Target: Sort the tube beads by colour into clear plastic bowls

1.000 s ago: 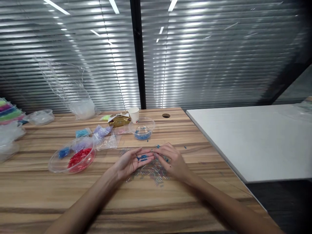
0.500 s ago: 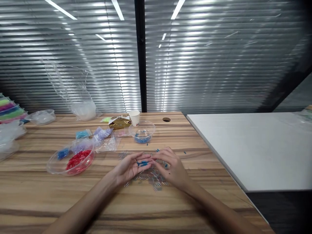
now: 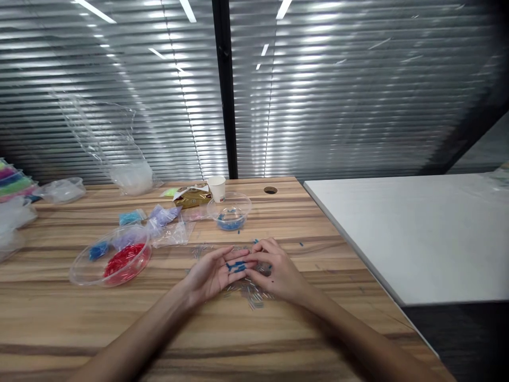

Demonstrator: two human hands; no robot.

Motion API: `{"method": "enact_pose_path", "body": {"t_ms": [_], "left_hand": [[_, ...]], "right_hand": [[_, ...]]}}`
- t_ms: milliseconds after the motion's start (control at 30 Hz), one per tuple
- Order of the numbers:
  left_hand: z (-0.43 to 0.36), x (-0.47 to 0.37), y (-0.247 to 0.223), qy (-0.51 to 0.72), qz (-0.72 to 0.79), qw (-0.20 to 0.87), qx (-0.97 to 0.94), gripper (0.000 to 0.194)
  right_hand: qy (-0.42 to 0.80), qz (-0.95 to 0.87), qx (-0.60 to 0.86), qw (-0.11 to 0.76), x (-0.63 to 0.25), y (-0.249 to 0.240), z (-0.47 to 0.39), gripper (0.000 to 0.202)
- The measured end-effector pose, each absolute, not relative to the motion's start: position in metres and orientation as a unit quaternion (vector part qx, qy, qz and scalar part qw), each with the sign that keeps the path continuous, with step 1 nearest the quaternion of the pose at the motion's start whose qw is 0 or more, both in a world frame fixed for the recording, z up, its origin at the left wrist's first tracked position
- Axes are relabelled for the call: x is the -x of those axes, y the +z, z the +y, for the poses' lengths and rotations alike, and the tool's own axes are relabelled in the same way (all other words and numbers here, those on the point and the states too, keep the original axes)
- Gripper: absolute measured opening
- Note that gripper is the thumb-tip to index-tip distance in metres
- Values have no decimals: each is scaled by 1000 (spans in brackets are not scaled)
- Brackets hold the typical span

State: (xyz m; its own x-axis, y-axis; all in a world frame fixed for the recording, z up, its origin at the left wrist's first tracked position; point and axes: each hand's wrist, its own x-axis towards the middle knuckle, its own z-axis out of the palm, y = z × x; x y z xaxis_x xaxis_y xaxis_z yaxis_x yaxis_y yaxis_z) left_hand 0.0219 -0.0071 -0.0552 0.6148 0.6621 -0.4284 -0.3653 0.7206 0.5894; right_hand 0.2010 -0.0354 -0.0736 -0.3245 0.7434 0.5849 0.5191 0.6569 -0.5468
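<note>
A: Head view: how far are we?
B: Blue tubes: many in the bowl, several on our L hand, palm spread. Our R hand meets its fingers; we can't tell if it grips one.
A: Not done?
B: Prob. palm ones, plus few on table near clear tubes.

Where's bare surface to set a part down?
White tabletop: broad bare patch, bordered left by the wooden table; something plastic at far right. Also bare wood between the bowl of red pieces and left forearm. Crowded: clear pieces around left hand and right hand; beyond, purple bag, gold packet, cup.
</note>
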Motion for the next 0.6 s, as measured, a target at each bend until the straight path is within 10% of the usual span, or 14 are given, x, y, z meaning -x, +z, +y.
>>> {"method": "enact_pose_path", "body": {"t_ms": [600], "left_hand": [[-8, -23, -52, 322, 319, 868, -200, 27]], "right_hand": [[151, -785, 403, 445, -202, -75, -34, 11]]}}
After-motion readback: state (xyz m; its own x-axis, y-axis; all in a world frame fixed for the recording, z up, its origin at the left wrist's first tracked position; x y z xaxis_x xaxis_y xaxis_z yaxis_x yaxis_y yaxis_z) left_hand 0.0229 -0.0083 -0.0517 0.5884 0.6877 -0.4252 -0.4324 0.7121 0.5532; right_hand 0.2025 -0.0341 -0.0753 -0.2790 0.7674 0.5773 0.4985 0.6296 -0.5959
